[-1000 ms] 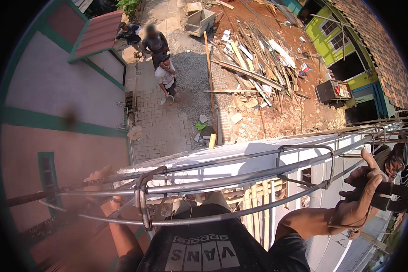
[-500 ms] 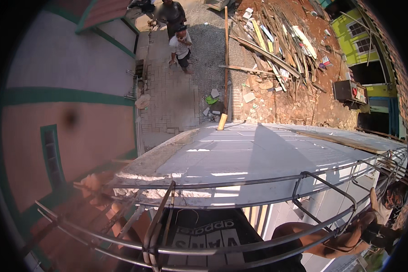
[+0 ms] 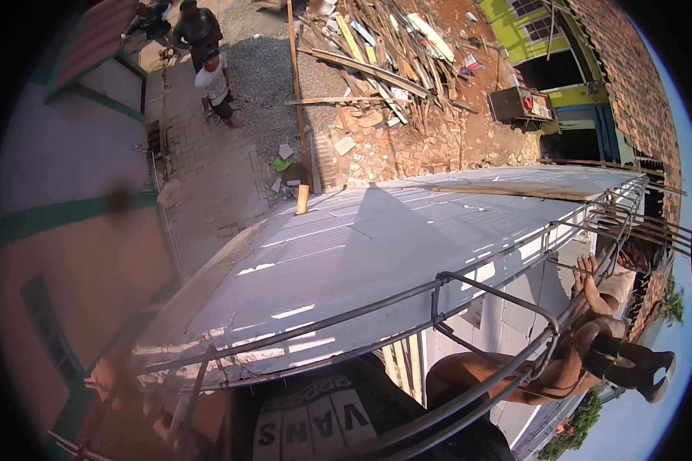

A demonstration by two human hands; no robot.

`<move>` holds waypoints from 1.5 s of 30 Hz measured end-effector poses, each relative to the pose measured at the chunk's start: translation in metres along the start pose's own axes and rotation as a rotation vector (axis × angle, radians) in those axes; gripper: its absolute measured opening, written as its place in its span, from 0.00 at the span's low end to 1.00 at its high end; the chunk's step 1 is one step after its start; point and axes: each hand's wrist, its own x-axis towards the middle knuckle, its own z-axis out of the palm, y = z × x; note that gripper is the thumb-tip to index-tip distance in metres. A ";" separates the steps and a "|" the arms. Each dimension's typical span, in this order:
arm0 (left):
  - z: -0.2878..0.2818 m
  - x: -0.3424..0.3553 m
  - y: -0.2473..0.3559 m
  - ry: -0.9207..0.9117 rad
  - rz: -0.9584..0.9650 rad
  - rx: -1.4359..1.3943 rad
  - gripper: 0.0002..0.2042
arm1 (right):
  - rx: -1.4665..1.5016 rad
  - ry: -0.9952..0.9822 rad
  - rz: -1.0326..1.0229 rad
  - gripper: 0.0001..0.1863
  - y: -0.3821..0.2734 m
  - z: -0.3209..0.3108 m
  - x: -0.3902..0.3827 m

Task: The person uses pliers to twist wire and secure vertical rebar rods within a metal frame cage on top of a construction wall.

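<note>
A steel rebar cage (image 3: 377,294) with square stirrups runs in front of me along a pale block wall top (image 3: 392,230). My left hand (image 3: 111,380) is at the cage's left end, hazy, its fingers hard to make out. My right hand (image 3: 569,357) grips a dark, two-armed hand tool (image 3: 630,365) beside the right part of the cage, against the bars. Just above it, another person's hand (image 3: 588,273) rests at the bars, their body mostly hidden.
Below are three people (image 3: 211,84) on a paved path (image 3: 215,177). A heap of boards (image 3: 384,69) and rubble lies beside it. A pink building (image 3: 69,284) stands left, a green one (image 3: 546,42) right. A plank (image 3: 515,188) lies on the wall top.
The cage has risen off my lap toward the wall and then sits tilted up at the right. My view has swung, showing more wall top. Another person's fingers now show more clearly at the bars.
</note>
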 end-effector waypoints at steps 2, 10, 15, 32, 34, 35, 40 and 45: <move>-0.008 0.001 -0.004 -0.021 -0.015 -0.021 0.30 | 0.003 -0.005 0.000 0.23 0.002 0.002 0.000; -0.083 0.082 -0.008 -0.583 -0.196 -0.846 0.30 | -0.010 -0.017 -0.006 0.22 -0.004 0.008 -0.005; -0.005 0.155 0.077 -1.201 -0.238 -1.101 0.36 | 0.056 -0.047 -0.040 0.22 -0.007 0.031 -0.004; 0.046 0.145 0.147 -1.737 -0.113 -0.894 0.40 | 0.082 -0.170 -0.140 0.20 0.050 -0.002 0.044; 0.004 0.123 0.128 -1.612 -0.141 -0.869 0.40 | 0.196 -0.182 -0.058 0.19 0.034 0.016 0.040; -0.007 0.118 0.119 -1.583 -0.131 -0.858 0.40 | 0.325 -0.145 -0.067 0.17 0.035 0.013 0.030; -0.033 0.103 0.082 -1.485 -0.110 -0.853 0.39 | 0.661 0.311 0.139 0.18 -0.041 -0.019 -0.074; -0.017 0.106 0.066 -1.485 -0.033 -0.901 0.39 | 0.748 0.162 0.177 0.16 -0.025 -0.048 -0.179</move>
